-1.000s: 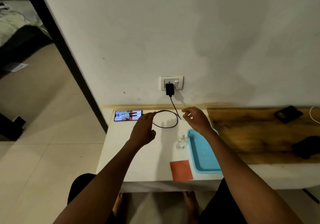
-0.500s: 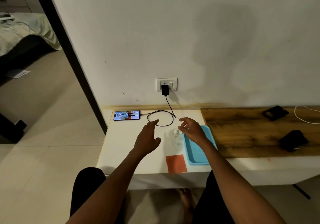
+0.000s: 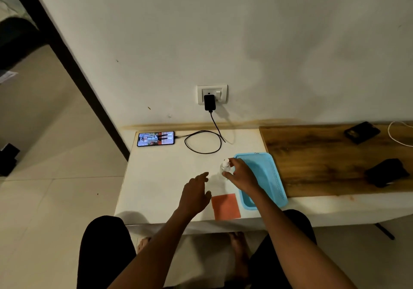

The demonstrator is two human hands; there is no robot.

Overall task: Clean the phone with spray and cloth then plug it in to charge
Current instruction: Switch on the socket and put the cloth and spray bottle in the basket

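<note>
Both hands have pulled back from the cable loop (image 3: pixel 203 142); right hand (image 3: pixel 240 174) now curls round the small spray bottle (image 3: pixel 225 165), left hand (image 3: pixel 194 193) hovers apart, fingers loose. Beyond the left hand on the counter (image 3: pixel 161 177), the phone (image 3: pixel 155 138) sits plugged in. Blue tray (image 3: pixel 271 177) lies under the right wrist, orange cloth (image 3: pixel 225 206) between the wrists. Best to lift the bottle straight up, clear of the tray rim.

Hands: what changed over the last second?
Both hands drew back from the cable toward the table's near side. The right hand took the spray bottle in its grip; the left hand hovers open. Phone still plugged in; cloth and tray unmoved.
</note>
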